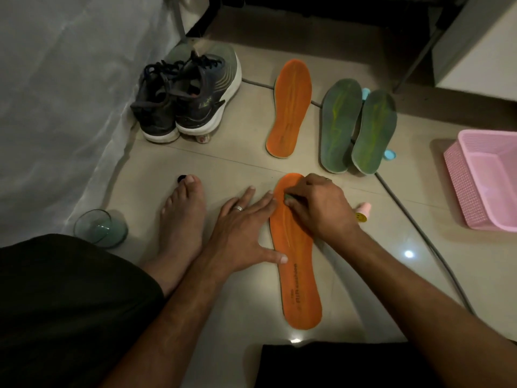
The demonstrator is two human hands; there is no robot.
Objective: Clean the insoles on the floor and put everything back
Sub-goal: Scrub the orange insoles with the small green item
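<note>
An orange insole (299, 278) lies lengthwise on the tiled floor in front of me. My left hand (243, 233) lies flat with straight fingers, pressing the insole's left edge and the floor beside it. My right hand (316, 205) is curled over the insole's toe end and grips a small green scrubbing piece (288, 196), mostly hidden under the fingers. A second orange insole (291, 107) lies farther back. Two green insoles (338, 124) (373, 133) lie side by side to its right.
A pair of dark sneakers (184, 99) stands at the back left by a plastic-covered wall. A pink basket (486, 180) sits at the right, a small pink bottle (362, 212) behind my right wrist. A glass bowl (99, 228) is at the left, beside my bare foot (181, 225). A grey cable (436, 247) runs across the floor.
</note>
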